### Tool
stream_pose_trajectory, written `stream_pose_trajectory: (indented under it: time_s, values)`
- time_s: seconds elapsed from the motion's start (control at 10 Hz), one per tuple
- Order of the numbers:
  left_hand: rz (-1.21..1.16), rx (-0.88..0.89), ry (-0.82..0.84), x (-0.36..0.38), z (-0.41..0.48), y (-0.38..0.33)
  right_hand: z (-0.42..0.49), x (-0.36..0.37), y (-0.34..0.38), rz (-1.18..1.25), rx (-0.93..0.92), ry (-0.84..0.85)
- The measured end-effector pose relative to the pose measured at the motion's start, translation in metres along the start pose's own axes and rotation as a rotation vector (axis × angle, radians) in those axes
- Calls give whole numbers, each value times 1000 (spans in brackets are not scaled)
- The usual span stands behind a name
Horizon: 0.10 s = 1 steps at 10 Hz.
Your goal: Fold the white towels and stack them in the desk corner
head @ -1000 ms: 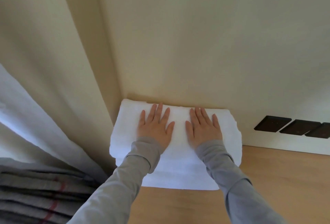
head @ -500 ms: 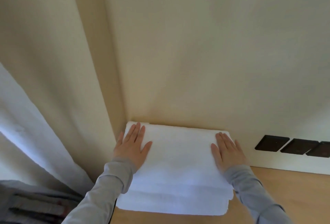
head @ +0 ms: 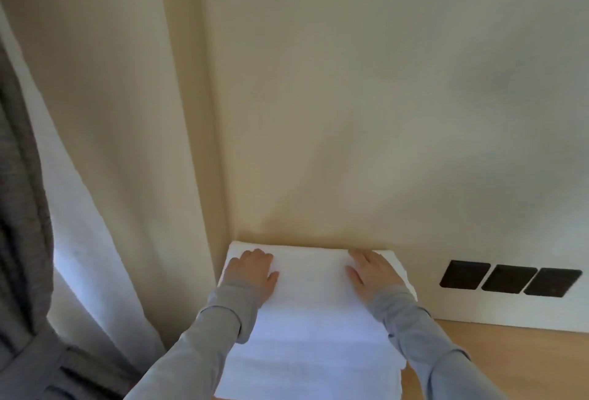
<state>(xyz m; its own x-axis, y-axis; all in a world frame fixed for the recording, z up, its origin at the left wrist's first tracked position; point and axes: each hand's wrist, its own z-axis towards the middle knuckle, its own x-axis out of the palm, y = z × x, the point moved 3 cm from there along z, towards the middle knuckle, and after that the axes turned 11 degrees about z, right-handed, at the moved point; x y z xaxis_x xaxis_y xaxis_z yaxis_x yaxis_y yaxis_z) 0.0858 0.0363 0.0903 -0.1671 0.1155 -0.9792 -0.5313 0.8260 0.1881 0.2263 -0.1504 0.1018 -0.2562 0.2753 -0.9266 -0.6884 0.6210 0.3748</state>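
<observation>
Wooden desk (head: 516,364), cream walls (head: 382,96), possibly dark sockets (head: 509,278).

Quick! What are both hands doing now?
Left hand: fingers bent on the towels; grip cannot be told.
Right hand: open, flat on the towels.

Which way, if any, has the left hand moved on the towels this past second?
Yes: the left hand slid left over the towels, from their middle to the edge by the wall corner.
</observation>
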Motion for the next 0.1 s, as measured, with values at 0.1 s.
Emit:
stream_pose_trajectory:
  time_s: [0.1]
  values:
    - [-102, 55, 304, -11, -4, -12, -2, -12, 25, 62, -47, 25]
